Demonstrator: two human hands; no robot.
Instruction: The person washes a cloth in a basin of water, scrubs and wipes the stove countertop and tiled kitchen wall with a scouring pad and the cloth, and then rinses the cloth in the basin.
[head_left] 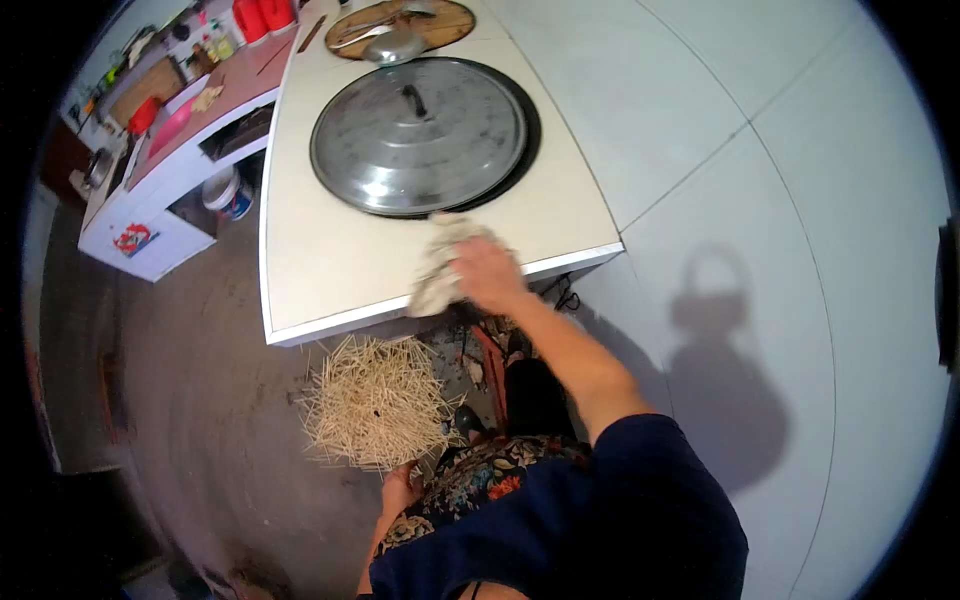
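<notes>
My right hand point(488, 272) grips a crumpled beige cloth point(436, 270) and presses it on the front part of the cream stove top point(330, 265). The cloth reaches close to the rim of a large round metal lid point(420, 140) with a dark handle on its top. This lid lies over a wide black-rimmed opening in the stove top. Low beside my floral apron point(490, 485) hangs my left hand point(400, 487); its fingers are mostly hidden, and I see nothing clearly held there.
A heap of straw point(375, 405) lies on the floor in front of the stove. Further back on the stove top are a metal ladle point(395, 47) and a round wooden board point(450, 22). To the left stands a counter point(235, 85) with a white bucket point(228, 192) underneath. A tiled wall point(700, 120) borders the right.
</notes>
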